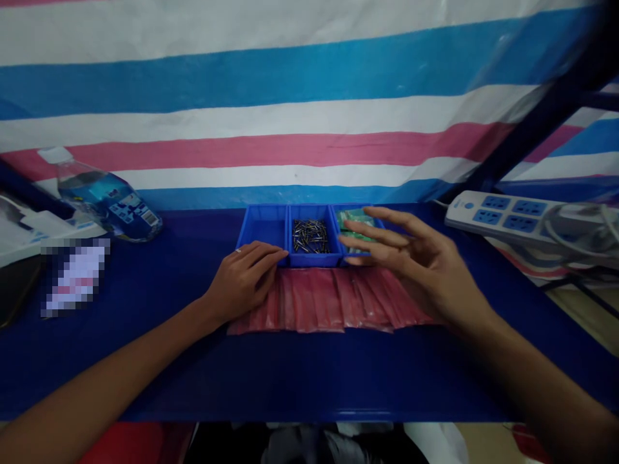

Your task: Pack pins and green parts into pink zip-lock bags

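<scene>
Three blue plastic bins stand side by side at the back of the table. The left bin shows a bare blue floor; the middle bin holds a heap of metal screws; the right bin holds small green-and-clear packets. My left hand, with a ring on one finger, rests palm down at the left bin's front edge, fingers extended and nothing visible in them. My right hand hovers before the right bin, fingers spread and holding nothing. A row of flat pink plastic bags overlaps in front of the bins, partly beneath my left hand.
A bottle with a blue label leans at the left, near a blurred-out patch and a dark flat object. At the right lies a white power strip with plugs and cables. A striped sheet hangs behind the blue table.
</scene>
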A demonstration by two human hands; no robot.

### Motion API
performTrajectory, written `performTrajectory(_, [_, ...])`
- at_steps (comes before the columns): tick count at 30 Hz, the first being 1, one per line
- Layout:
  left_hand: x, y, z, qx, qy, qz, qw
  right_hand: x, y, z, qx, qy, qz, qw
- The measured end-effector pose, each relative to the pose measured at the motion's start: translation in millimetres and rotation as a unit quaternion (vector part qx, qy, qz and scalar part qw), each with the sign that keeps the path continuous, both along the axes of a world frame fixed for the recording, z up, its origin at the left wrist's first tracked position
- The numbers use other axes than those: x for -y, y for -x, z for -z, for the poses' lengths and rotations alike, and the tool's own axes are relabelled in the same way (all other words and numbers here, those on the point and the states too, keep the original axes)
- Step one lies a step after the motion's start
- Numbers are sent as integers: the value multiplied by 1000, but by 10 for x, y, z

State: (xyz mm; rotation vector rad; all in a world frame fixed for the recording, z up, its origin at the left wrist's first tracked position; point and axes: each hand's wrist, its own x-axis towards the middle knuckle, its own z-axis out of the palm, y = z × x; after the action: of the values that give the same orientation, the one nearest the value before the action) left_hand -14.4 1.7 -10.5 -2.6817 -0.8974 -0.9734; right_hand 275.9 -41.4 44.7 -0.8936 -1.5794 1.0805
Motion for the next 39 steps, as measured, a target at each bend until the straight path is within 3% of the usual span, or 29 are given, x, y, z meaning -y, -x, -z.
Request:
performTrajectory(2, [1, -9, -6, -1, 1, -1, 1000, 16, -106, -25, 151, -85, 31, 984])
performTrajectory(3, [1, -12, -9, -2, 1, -2, 1000, 18, -146, -14, 242, -137, 31, 960])
performTrajectory(6, [4, -11, -11, -3, -1, -1, 1000, 7, -169, 78, 498, -261, -24, 827])
performTrajectory(9, [6, 1, -4, -4, -4, -3, 1000, 11, -62, 163, 641, -297, -38, 707])
performTrajectory(11, [5, 7, 2, -4, -8, -5, 1000, 34, 32, 186, 677, -310, -18, 667])
performTrajectory(14, [2, 5, 6, -1, -7, -3, 1000, 68, 136, 197, 698, -311, -5, 645])
performTrajectory(18, [-1, -5, 1, -3, -5, -3, 1000, 49, 151, 221, 705, -293, -10, 646])
performTrajectory(20, [0, -7, -2, -5, -3, -4, 1000, 19, 112, 214, 689, -290, -15, 664])
performTrajectory(22, [2, -6, -3, -3, 0, -3, 1000, 1, 65, 177, 626, -273, -25, 730])
performTrajectory(25, [4, -4, 2, -2, 2, -1, 1000, 14, 42, 102, 422, -174, -27, 889])
performTrajectory(26, [4, -3, 6, -2, 2, -1, 1000, 24, 54, 86, 344, -129, -15, 930])
performTrajectory(27, [2, -3, 10, -2, 2, -2, 1000, 33, 76, 81, 270, -86, 4, 959])
performTrajectory(29, [-3, 0, 20, -4, -2, -5, 1000, 38, 135, 94, 135, -22, 42, 990])
performTrajectory(32, [-18, 4, 24, -5, -11, -4, 1000, 18, 191, 113, 3, 2, 72, 997])
performTrajectory(34, [-15, 4, 4, 1, -12, 1, 1000, 21, 158, 80, 10, -32, 93, 995])
performTrajectory(37, [54, -13, -70, 15, -25, 7, 1000, 101, -21, 3, 176, -116, 92, 973])
performTrajectory(39, [157, -48, -133, 17, -40, 20, 999, 195, -197, 14, 349, -159, 12, 923])
